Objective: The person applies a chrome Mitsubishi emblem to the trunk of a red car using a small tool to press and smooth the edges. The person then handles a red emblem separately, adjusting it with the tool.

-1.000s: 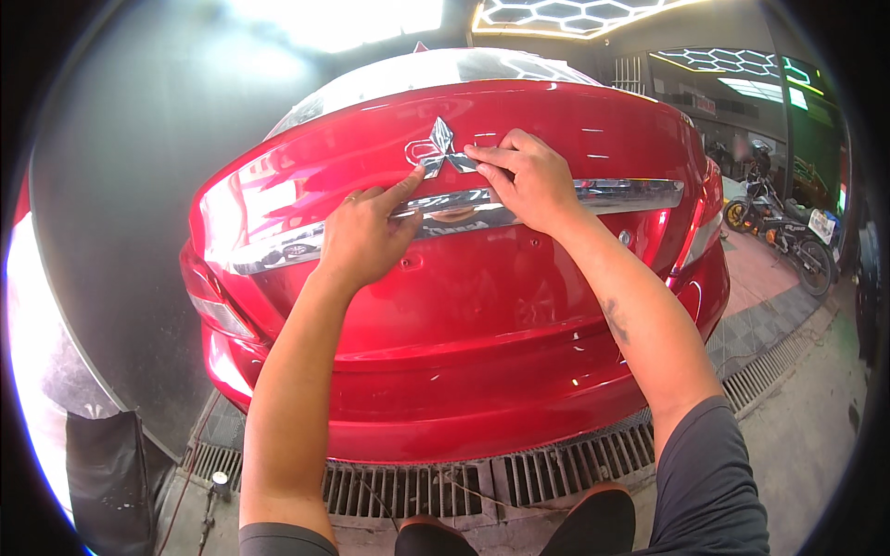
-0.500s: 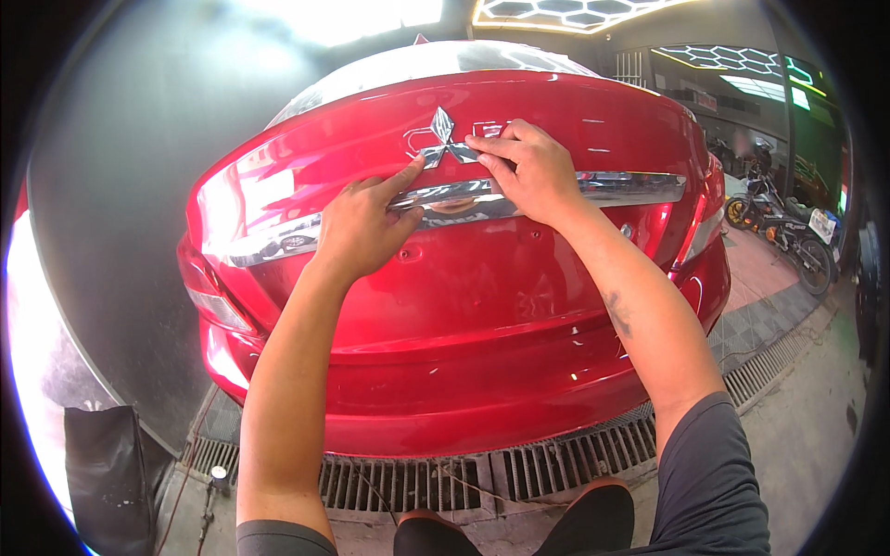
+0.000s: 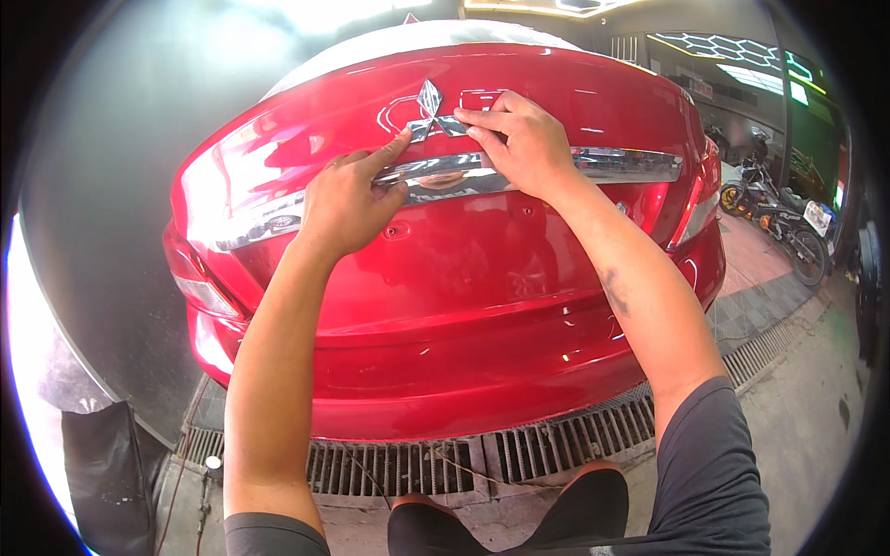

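Note:
A chrome car emblem (image 3: 429,98) made of three diamonds sits against the red trunk lid (image 3: 464,269), above a long chrome trim strip (image 3: 630,165). My left hand (image 3: 352,197) presses its index fingertip to the emblem's lower left diamond. Its thumb lies lower, by the trim strip, and the other fingers are curled. With index finger and thumb, my right hand (image 3: 525,144) grips the tip of the lower right diamond. Between them the two hands hold the emblem from both sides. Faint outlines show on the paint behind it.
Below the bumper, a metal drain grate (image 3: 399,469) crosses the floor by my feet. A dark wall (image 3: 111,232) stands close on the left, with a black sheet-like item (image 3: 107,477) at its foot. Motorcycles (image 3: 788,222) are parked at the right.
The car and my hands appear slightly higher and further left, as my view has shifted. Both hands keep their contact with the emblem.

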Tool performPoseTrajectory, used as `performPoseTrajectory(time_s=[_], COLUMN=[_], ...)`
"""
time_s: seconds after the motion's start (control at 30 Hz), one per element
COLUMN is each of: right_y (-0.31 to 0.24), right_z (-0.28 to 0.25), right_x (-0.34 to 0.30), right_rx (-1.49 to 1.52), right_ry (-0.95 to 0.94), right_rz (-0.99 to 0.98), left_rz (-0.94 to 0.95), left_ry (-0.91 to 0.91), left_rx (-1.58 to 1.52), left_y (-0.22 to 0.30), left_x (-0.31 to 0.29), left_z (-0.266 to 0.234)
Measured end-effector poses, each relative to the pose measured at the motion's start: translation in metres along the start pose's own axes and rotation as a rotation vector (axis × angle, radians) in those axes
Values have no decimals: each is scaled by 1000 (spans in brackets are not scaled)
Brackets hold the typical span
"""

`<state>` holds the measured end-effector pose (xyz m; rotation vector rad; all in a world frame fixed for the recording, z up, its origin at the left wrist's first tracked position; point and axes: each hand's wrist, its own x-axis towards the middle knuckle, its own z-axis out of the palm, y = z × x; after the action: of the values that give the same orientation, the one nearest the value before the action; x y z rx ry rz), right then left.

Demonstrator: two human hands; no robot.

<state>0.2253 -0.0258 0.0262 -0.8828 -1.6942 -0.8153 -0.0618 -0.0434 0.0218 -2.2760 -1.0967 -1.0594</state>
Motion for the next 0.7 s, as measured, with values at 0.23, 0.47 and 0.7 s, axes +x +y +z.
performPoseTrajectory(time_s=[0.23, 0.47, 0.7], right_y=[-2, -2, -2], right_z=[-1, -2, -1], right_x=[2, 2, 2], right_rx=[6, 35, 15], right_ry=[-29, -32, -18], right_rz=[28, 35, 19], left_rz=[18, 31, 23], left_ry=[22, 25, 31], left_rx=[4, 2, -2], left_y=[-3, -3, -2], left_x=[0, 0, 0], left_z=[2, 2, 1])
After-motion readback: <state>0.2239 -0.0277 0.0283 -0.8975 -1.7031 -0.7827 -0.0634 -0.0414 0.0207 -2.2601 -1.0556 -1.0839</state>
